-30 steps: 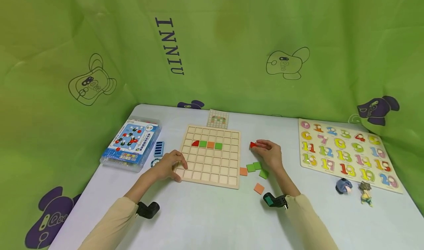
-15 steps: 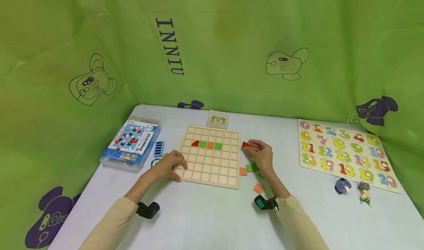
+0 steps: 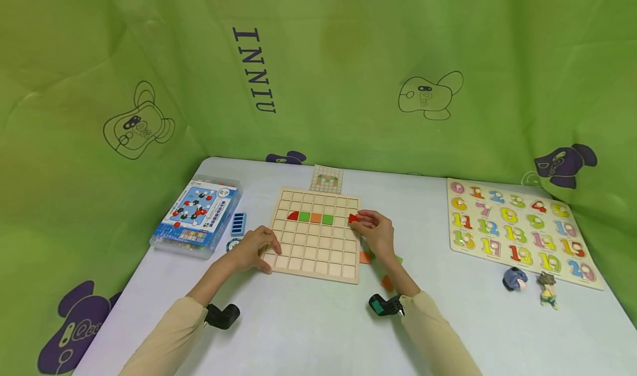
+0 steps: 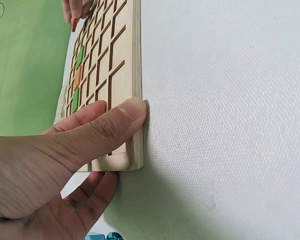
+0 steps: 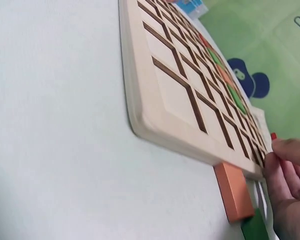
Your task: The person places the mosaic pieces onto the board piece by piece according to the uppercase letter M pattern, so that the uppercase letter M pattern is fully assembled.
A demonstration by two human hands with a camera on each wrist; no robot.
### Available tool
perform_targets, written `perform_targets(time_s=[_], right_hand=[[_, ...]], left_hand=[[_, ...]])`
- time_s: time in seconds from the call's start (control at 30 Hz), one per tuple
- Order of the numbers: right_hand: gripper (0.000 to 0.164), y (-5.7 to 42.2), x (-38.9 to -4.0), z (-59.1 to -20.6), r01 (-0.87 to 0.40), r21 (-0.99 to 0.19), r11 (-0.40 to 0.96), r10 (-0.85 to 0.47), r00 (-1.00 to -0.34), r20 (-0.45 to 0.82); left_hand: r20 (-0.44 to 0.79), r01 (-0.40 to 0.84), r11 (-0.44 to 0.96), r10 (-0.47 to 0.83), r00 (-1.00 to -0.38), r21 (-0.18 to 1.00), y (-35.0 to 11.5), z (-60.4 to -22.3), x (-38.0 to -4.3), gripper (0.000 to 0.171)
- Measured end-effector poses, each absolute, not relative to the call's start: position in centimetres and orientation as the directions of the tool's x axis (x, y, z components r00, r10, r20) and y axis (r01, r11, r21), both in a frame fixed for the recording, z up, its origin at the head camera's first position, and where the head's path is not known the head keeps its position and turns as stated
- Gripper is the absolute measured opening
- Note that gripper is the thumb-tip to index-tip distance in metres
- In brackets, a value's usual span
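A wooden grid board [image 3: 308,252] lies on the white table. My left hand [image 3: 251,249] holds its near left corner, with the thumb [image 4: 117,120] against the front edge in the left wrist view. My right hand [image 3: 376,235] pinches a small red tile [image 3: 353,218] over the board's right border; the fingers partly cover its shape. Across one row sit a red quarter-round tile [image 3: 293,216], a green tile [image 3: 304,217], an orange tile [image 3: 316,218] and another green tile [image 3: 327,219]. Behind the board is a pattern card [image 3: 327,179].
Loose tiles lie right of the board: an orange tile [image 3: 365,257] touching its edge, another orange one [image 3: 386,282], and green ones mostly hidden beneath my right arm. A boxed molecule kit [image 3: 196,215] stands left. A number puzzle [image 3: 517,229] and two small figures [image 3: 548,292] are right.
My right hand has moved left with the red tile, from the bare table to the board's right border. My left hand has stayed at the corner.
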State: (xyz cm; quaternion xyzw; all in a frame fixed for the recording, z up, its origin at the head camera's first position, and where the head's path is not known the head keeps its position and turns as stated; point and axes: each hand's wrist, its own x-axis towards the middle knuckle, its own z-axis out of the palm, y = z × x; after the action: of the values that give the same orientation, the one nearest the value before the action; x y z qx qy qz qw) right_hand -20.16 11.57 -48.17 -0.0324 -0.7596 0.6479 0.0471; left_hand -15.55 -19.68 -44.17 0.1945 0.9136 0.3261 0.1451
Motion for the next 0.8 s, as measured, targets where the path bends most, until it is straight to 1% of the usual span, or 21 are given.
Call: perform_targets(time_s=[0.23,0.53,0.8], right_hand=[[0.032,10.3,-20.5,-48.4,-0.055,-0.978,0.203,0.092,-0.993,0.075],[0.028,9.3,-20.5,-48.5,-0.151,-0.917,0.37,0.059,-0.981,0.185],[0.028,8.9,-20.7,-48.4,-0.174,-0.891,0.419,0.02,-0.979,0.201]], left_hand=[[-0.136,0.267,0.711,0.456,-0.88,0.65,-19.7,-44.0,-15.4,0.034],[-0.137,0.258,0.706,0.45,-0.883,0.659,-19.7,-44.1,-15.5,0.034],[-0.142,0.253,0.708,0.448,-0.883,0.659,-19.7,-44.1,-15.5,0.033]])
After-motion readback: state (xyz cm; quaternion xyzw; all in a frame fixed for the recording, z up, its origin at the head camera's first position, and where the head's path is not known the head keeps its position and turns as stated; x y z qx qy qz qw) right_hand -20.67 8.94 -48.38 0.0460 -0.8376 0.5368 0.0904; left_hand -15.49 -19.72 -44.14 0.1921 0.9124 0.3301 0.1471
